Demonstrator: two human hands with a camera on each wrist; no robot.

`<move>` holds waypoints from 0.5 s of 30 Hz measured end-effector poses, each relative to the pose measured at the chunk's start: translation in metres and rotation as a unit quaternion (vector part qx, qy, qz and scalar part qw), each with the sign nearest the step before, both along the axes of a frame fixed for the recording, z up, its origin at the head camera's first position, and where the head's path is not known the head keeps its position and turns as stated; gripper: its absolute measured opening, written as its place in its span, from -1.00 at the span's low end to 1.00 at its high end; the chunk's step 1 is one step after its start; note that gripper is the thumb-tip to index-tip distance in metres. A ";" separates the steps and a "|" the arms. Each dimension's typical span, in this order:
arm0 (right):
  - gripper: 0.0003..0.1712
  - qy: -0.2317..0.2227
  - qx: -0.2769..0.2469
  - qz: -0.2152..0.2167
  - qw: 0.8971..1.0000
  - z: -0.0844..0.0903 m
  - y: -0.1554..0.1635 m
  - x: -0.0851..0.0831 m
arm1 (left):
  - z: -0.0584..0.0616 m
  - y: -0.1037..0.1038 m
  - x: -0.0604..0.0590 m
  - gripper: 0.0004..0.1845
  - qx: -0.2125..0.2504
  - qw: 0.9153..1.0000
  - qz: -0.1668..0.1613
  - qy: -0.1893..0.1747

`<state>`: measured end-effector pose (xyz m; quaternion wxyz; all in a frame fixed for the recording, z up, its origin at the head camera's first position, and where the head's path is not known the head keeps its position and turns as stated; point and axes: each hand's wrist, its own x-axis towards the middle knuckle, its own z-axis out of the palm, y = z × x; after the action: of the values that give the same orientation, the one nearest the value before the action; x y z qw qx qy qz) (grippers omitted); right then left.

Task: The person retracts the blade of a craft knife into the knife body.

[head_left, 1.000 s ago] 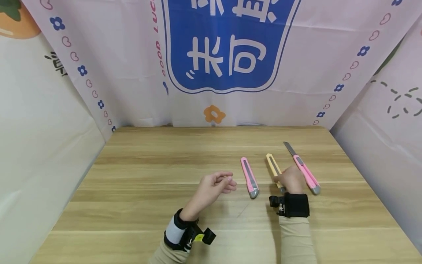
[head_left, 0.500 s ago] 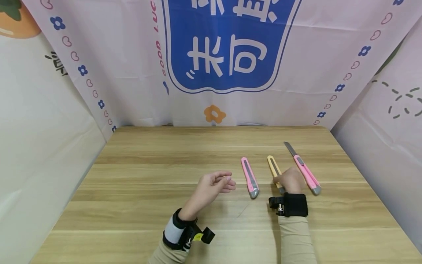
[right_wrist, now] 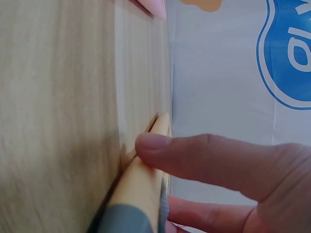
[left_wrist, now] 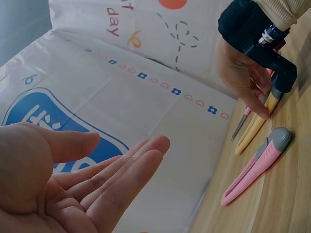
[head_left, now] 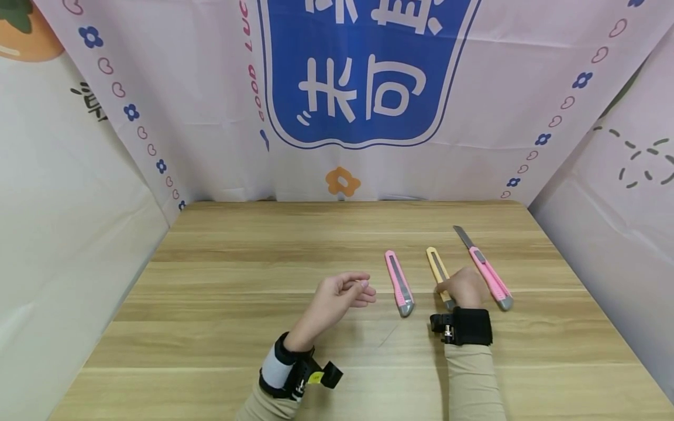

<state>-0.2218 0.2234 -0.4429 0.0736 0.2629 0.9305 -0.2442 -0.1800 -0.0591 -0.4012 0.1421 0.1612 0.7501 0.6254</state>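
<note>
On the wooden table, my right hand (head_left: 464, 287) pinches a yellow utility knife (head_left: 436, 266) near its grey end. The right wrist view shows the thumb (right_wrist: 194, 153) on one side of the yellow knife's body (right_wrist: 136, 187) and fingers at the other. To its left lies a pink utility knife (head_left: 399, 285), grey end toward me. A second pink utility knife (head_left: 491, 276) lies to the right of that hand, its blade (head_left: 463, 237) extended away from me. My left hand (head_left: 339, 299) is held beside the first pink knife, fingers relaxed and holding nothing, palm visible in the left wrist view.
The wood-grain table (head_left: 237, 245) ends at a printed cloth backdrop (head_left: 221, 158) at the far side. Cloth also hangs on the left (head_left: 68, 193) and right (head_left: 605, 193). A thin dark line (head_left: 388, 336) marks the tabletop below the first pink knife.
The yellow utility knife and right hand shift only very slightly, the knife's far tip dipping toward me and partly back. The left hand stays almost still, and both pink knives lie where they were.
</note>
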 end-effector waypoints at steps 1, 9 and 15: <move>-0.59 0.001 -0.001 0.000 1.000 0.000 0.000 0.000 | 0.000 0.000 0.000 -0.64 0.000 1.000 0.000 0.001; -0.57 -0.007 0.000 -0.003 1.000 0.001 0.000 0.000 | 0.001 -0.001 0.001 -0.64 0.001 1.000 -0.006 0.005; -0.51 -0.011 -0.017 0.002 1.000 0.010 0.002 0.004 | 0.001 -0.001 0.001 -0.65 -0.002 1.000 -0.002 -0.001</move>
<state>-0.2173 0.2249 -0.4332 0.0889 0.2625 0.9259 -0.2567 -0.1787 -0.0599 -0.3998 0.1440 0.1619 0.7508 0.6240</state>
